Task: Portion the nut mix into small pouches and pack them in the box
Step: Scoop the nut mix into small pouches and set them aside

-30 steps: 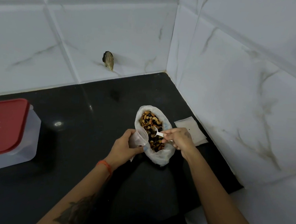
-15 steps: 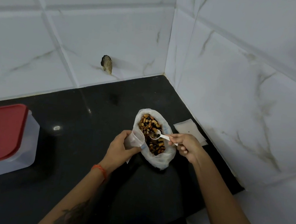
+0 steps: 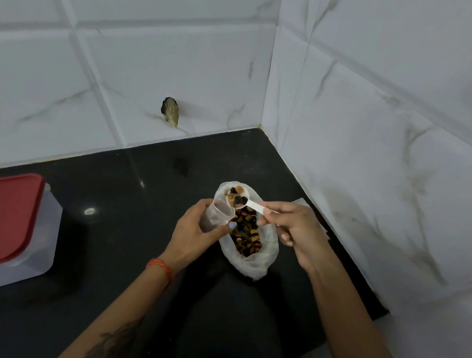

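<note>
Pinching a loaded spoon (image 3: 238,200), right hand (image 3: 296,230) hovers beside the left-gripped pouch (image 3: 216,213).

pouch (image 3: 217,212): small, clear, mouth open, gripped in left-hand fingers (image 3: 195,229)
scoop (image 3: 238,200): white, loaded with nuts, handle pinched by right-hand fingers (image 3: 276,214), bowl at the pouch mouth
nut mix bag (image 3: 251,246): open, below both sets of fingers
box (image 3: 5,228): red lid on, well left of the fingers
</note>
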Demonstrator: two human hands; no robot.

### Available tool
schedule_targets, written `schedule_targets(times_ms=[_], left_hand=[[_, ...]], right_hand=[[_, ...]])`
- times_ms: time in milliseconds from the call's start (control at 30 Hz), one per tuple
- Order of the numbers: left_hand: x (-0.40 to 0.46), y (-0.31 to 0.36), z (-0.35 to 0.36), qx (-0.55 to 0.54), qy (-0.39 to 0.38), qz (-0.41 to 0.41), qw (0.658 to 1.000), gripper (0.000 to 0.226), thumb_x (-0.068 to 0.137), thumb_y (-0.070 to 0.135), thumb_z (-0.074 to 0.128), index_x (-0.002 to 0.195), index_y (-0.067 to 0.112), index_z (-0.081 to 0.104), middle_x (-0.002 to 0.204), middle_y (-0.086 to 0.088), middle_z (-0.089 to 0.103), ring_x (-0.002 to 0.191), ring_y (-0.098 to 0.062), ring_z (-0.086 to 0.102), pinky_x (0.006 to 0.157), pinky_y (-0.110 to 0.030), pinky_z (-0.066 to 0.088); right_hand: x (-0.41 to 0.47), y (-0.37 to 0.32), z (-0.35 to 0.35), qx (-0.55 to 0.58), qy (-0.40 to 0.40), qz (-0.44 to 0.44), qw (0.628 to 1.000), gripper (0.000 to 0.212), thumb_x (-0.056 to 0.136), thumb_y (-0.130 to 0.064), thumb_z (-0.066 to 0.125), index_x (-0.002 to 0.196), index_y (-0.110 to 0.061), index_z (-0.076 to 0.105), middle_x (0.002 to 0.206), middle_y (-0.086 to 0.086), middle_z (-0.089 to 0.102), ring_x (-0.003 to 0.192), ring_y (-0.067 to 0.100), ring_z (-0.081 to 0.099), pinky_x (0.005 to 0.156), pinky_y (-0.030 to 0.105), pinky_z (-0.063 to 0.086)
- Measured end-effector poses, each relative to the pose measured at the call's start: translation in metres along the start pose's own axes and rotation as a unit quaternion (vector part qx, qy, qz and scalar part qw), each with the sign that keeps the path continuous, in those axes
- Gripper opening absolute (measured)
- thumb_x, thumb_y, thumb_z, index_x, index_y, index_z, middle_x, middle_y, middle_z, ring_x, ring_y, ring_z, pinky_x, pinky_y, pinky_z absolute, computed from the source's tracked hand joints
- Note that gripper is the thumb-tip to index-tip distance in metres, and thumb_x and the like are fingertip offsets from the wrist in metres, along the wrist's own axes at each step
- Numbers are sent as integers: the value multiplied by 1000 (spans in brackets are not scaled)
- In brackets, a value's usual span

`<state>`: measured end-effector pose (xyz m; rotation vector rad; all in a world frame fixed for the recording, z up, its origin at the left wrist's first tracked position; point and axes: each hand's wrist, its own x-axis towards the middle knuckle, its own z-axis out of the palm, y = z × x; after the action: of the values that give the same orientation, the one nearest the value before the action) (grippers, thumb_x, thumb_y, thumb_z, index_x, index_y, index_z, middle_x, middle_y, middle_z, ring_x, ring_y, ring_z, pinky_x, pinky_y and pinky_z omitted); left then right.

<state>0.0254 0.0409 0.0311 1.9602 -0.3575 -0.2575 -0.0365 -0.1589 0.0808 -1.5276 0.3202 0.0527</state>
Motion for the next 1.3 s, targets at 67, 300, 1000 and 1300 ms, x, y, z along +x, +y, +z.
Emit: schedule_targets(times_ms=[67, 300, 1000, 1300], left_hand=[[0, 5, 1, -15, 3, 8, 1000, 53, 63, 64, 72, 107, 40, 55, 107, 12, 64, 101, -5, 59, 90, -33, 52], [2, 5, 3, -50, 2, 3, 999, 42, 73, 43, 77, 108, 39, 52, 110, 11, 63, 103, -6, 59, 92, -32, 51], [2, 10, 7, -125, -3, 21, 992, 51, 67, 41, 82, 109, 32, 54, 105, 18, 65, 102, -2, 62, 91, -29, 51], [-7, 10, 9, -171, 23, 65, 983, 47, 72, 25, 79, 111, 26, 52, 103, 21, 61, 105, -7, 60, 84, -24, 52]], right_hand=[[-2, -1, 10, -151, 16, -69, 986, 22, 88, -13, 62, 106, -23, 73, 80, -3, 74, 56, 0, 56, 51, 14, 44], [7, 14, 12, -417, 89, -315, 848, 26, 85, -14, 67, 105, -30, 72, 80, -7, 74, 66, 9, 64, 60, 33, 55], [0, 4, 11, -119, 68, -178, 974, 18, 86, -11, 66, 100, -19, 73, 87, -6, 73, 67, -5, 60, 57, 10, 46], [9, 37, 5, 24, 135, 123, 983, 7, 86, -13, 65, 88, -15, 72, 77, 0, 65, 65, 8, 45, 58, 20, 35]])
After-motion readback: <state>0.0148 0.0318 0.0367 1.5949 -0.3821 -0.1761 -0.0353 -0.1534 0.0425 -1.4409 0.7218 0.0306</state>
